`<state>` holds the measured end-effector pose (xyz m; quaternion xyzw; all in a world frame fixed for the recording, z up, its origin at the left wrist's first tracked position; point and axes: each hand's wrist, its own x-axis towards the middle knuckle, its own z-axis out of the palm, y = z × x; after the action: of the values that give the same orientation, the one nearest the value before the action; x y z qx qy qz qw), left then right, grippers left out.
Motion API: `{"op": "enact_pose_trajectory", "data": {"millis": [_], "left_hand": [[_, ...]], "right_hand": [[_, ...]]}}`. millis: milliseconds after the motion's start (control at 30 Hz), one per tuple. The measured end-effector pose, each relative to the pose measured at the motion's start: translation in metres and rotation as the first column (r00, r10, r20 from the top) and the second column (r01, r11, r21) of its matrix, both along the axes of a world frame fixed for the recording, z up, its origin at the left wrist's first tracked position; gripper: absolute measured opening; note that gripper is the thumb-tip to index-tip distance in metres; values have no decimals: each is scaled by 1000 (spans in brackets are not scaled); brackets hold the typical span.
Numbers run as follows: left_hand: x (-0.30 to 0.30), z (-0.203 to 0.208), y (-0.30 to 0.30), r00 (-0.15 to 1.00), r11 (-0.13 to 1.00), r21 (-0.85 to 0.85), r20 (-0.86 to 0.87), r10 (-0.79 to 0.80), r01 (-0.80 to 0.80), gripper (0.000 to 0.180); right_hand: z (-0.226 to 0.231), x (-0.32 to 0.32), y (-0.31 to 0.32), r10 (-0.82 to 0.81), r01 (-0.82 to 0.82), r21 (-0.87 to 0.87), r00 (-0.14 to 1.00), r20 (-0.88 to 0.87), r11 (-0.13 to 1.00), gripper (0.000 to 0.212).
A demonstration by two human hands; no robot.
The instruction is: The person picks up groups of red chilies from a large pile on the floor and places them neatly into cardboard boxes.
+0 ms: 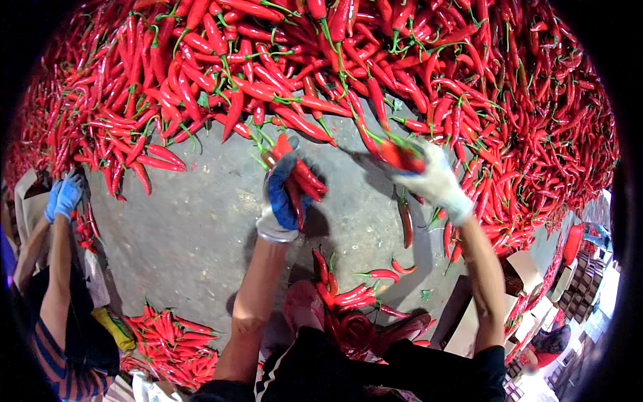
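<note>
My left hand (280,204), in a white glove with a blue palm, is closed round a small bunch of red chili peppers (307,175), their green stems toward the pile. To the right, my right hand (439,177) wears a similar pale glove and is blurred by motion. Its fingers are closed on more red chilies (402,157), next to the edge of a large heap of chilies (281,74) spread across the far side. A dark brownish chili (406,221) lies on the grey floor (181,221) just below the right hand.
Loose chilies (348,295) lie near my feet. Lower left is a smaller chili pile (174,342). A co-worker's blue-gloved hands (65,194) are at the left by a cardboard box (28,208). Cardboard boxes (472,321) stand right of my legs; another person (550,342) is beyond.
</note>
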<state>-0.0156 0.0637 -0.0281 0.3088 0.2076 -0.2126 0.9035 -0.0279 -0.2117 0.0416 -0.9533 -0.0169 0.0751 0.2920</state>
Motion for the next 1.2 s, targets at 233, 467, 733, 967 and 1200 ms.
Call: {"op": "enact_pose_trajectory", "data": {"millis": [233, 467, 733, 967, 1200], "left_hand": [[22, -5, -21, 855, 929, 367, 499, -145, -57, 29], [-53, -43, -2, 940, 909, 246, -143, -311, 338, 21], [-95, 5, 31, 935, 802, 503, -31, -354, 321, 22], [-77, 5, 11, 998, 916, 400, -58, -4, 27, 10], [-71, 7, -4, 994, 800, 589, -72, -85, 111, 15]], "right_hand": [[-43, 99, 105, -245, 243, -35, 966, -82, 969, 67], [-33, 30, 102, -208, 168, -125, 831, -516, 978, 56], [-21, -19, 79, -438, 430, -87, 875, -206, 899, 52], [-31, -13, 109, -152, 72, -390, 972, -178, 918, 56], [-41, -15, 102, -206, 230, 18, 901, -382, 973, 51]]}}
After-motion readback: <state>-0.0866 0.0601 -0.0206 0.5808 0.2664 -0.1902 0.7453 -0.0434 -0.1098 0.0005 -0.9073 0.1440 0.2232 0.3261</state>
